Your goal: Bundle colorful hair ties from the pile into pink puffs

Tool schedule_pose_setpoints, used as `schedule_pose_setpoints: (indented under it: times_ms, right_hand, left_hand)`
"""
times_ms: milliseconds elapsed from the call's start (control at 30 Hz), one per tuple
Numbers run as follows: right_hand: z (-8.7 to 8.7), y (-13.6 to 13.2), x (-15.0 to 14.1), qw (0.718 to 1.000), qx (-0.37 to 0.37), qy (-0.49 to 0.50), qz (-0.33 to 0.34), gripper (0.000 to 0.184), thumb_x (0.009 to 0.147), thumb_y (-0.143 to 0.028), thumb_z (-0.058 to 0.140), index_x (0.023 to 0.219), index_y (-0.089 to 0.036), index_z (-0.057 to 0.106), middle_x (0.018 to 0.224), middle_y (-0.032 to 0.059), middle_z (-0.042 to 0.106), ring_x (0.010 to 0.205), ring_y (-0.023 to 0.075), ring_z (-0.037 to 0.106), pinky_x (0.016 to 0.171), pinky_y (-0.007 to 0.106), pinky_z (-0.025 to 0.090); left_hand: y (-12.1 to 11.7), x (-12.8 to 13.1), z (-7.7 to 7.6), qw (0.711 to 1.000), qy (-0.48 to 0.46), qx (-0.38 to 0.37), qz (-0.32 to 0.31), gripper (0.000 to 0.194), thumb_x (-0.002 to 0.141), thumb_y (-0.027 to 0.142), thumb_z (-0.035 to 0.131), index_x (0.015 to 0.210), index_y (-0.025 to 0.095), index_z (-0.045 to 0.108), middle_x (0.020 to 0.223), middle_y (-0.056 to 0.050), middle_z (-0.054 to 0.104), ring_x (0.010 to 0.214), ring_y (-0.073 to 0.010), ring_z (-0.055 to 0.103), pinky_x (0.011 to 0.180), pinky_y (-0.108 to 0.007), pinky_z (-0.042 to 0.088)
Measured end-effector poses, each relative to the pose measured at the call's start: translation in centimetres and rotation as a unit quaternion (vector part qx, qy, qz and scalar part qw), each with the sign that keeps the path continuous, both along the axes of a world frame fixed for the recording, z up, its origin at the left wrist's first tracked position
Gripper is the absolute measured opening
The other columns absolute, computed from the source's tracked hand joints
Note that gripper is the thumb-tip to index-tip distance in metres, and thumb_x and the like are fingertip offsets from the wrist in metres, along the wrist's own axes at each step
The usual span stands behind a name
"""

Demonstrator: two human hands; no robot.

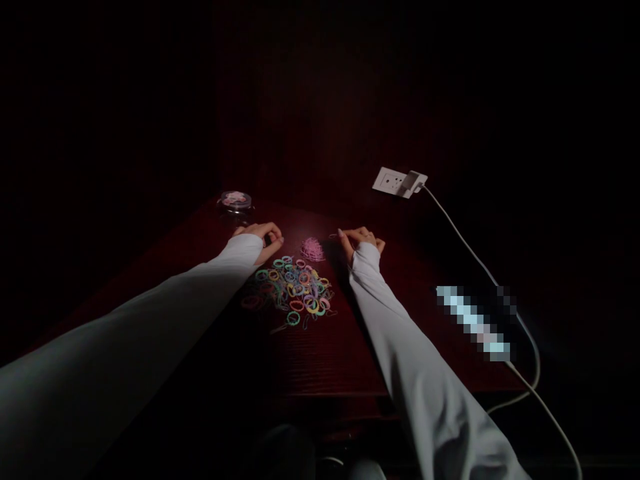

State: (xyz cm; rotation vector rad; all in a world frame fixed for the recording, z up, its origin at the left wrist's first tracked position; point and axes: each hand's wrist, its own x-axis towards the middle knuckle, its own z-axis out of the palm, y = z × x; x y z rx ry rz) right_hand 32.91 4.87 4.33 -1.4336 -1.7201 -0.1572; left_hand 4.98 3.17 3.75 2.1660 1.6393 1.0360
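My right hand [361, 241] pinches a thin pink rubber band [333, 235] between thumb and forefinger, just right of a small heap of pink rubber bands [313, 249]. Across that heap, my left hand [263, 239] is curled, thumb and forefinger tips close together. Whatever it holds, if anything, is too small to make out. In front of the hands spreads a mixed pile of colourful hair ties [300, 287], in green, yellow, pink, purple and blue, with thin bands among them.
A round clear container [236, 200] with a pink-and-white top stands at the back left of the dark red table [330, 367]. A wall socket [393, 181] holds a white charger [414, 183], its cable [465, 240] running down the right side past a blurred-out device [473, 323].
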Motion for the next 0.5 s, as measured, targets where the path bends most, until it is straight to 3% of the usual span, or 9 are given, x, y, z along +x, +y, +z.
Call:
schedule_pose_setpoints:
  times_ms: [100,233,367,500]
  right_hand:
    - [-0.9,0.4,0.3,1.000,-0.021,-0.021,0.009,0.060,0.104,-0.073,0.053,0.086,-0.028,0.088,0.089,0.0069,0.067,0.097,0.0255,0.051,0.091,0.042,0.027]
    - [-1.4,-0.1,-0.9,0.998,-0.043,-0.045,0.029,0.058,0.106,-0.071,0.054,0.088,-0.029,0.089,0.099,0.0088,0.070,0.103,0.0275,0.050,0.095,0.045,0.026]
    - [-1.4,-0.4,-1.9,0.994,-0.068,-0.064,0.050,0.055,0.105,-0.069,0.058,0.084,-0.028,0.088,0.102,0.0100,0.070,0.106,0.0291,0.049,0.096,0.046,0.027]
    - [-1.5,-0.4,-1.9,0.994,-0.070,-0.061,0.059,0.054,0.104,-0.070,0.059,0.085,-0.027,0.088,0.107,0.0111,0.071,0.108,0.0304,0.048,0.097,0.047,0.028]
  left_hand:
    - [0.9,-0.1,-1.0,1.000,0.008,-0.022,-0.018,0.028,0.096,0.044,0.057,0.109,0.025,0.073,0.121,-0.008,0.078,0.115,-0.0289,0.068,0.109,-0.044,0.045]
    - [2.1,0.0,-2.5,0.997,-0.011,-0.056,-0.061,0.043,0.100,0.055,0.051,0.121,0.026,0.075,0.132,-0.008,0.077,0.127,-0.0310,0.067,0.116,-0.043,0.046]
    - [2.3,0.4,-3.3,0.988,-0.067,-0.108,-0.090,0.058,0.100,0.067,0.046,0.123,0.026,0.079,0.132,-0.008,0.080,0.126,-0.0305,0.071,0.111,-0.037,0.052]
    - [1.1,1.3,-3.4,0.979,-0.123,-0.128,-0.101,0.060,0.101,0.069,0.043,0.117,0.027,0.082,0.119,-0.006,0.084,0.117,-0.0278,0.077,0.100,-0.032,0.057]
